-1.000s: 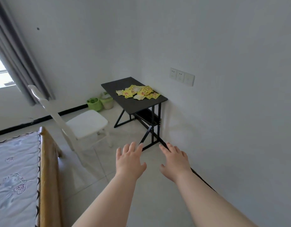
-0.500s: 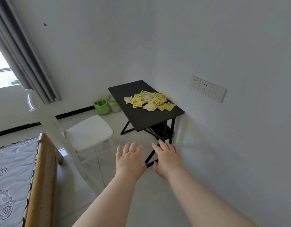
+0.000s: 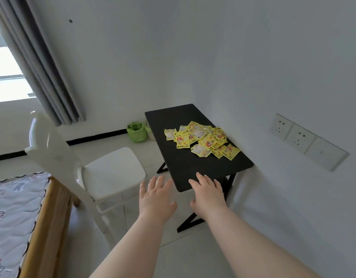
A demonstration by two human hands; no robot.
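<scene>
Beside the right-hand wall, head view: a person's two bare arms stretch forward toward a small black table. Over the last second the person has walked closer. The table, which was well off across the floor, now sits in the middle of the view.

The left hand hovers just short of the table's near end, fingers straight and spread, holding nothing. The right hand is also flat and empty. Its fingertips now lie over the near edge, but whether they touch the top cannot be told.

A loose heap of yellow snack packets lies overlapping on the far right part of the tabletop, well beyond the fingertips. The approach looks nearly done, and the reach for the packets is not yet made.

The tabletop is matte black, on angled black legs. Just left of it stands a white chair. Nearer left is a quilted mattress in a wooden bed frame. A green bucket sits on the pale tiled floor by the far wall. A grey curtain hangs beside a bright window at far left. Wall sockets line the right wall.
</scene>
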